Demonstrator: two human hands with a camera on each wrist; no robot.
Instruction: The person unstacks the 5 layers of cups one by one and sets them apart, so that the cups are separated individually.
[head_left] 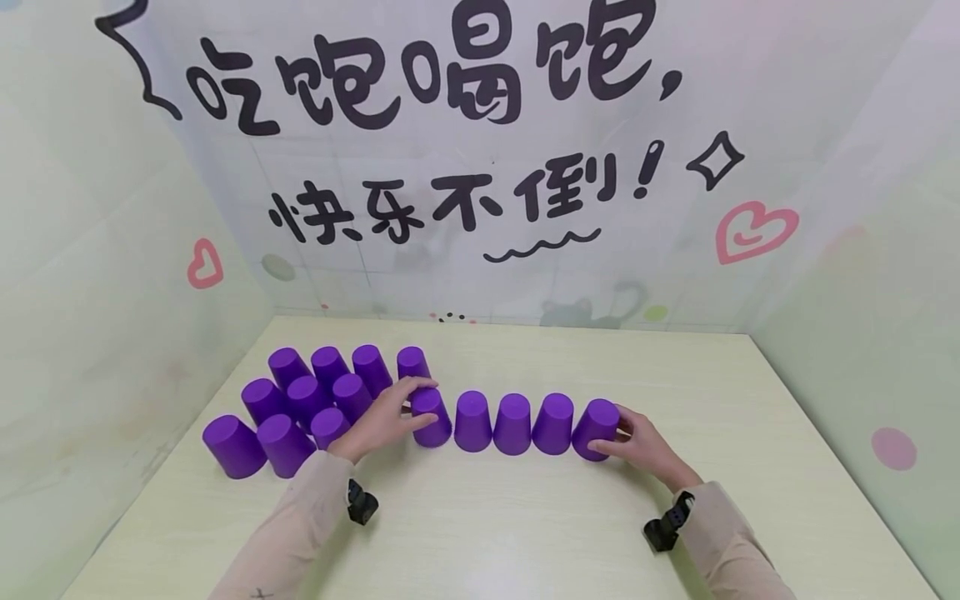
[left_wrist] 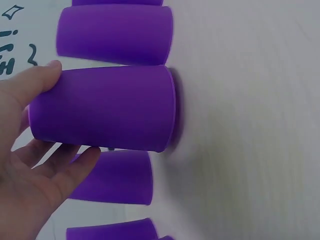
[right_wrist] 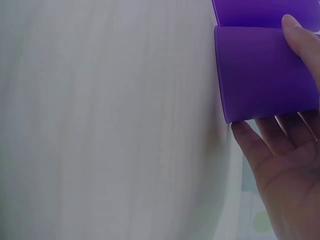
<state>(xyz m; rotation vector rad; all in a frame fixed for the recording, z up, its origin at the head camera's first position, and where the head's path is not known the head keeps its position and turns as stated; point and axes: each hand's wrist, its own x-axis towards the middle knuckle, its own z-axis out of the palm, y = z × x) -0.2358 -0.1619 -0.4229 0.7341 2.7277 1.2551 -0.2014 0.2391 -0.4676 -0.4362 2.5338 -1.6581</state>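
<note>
Upside-down purple cups stand on a pale wood-grain table. Several form a side-by-side row in the middle, among them a cup (head_left: pixel 513 425) at its centre. My left hand (head_left: pixel 386 421) grips the leftmost cup (left_wrist: pixel 105 107) of this row, thumb on one side and fingers on the other. At the other end, my right hand (head_left: pixel 645 446) holds the rightmost cup (right_wrist: pixel 267 75) in the same way, with the thumb on its near side. Both held cups appear upright on the table. Part of the right-hand cup runs out of the right wrist view.
Left of the row, more inverted cups stand in loose lines, including a front-left cup (head_left: pixel 235 447) and a back cup (head_left: pixel 412 362) behind my left hand. My left forearm passes beside this group. A printed backdrop (head_left: pixel 450 283) rises behind the table (head_left: pixel 510 525).
</note>
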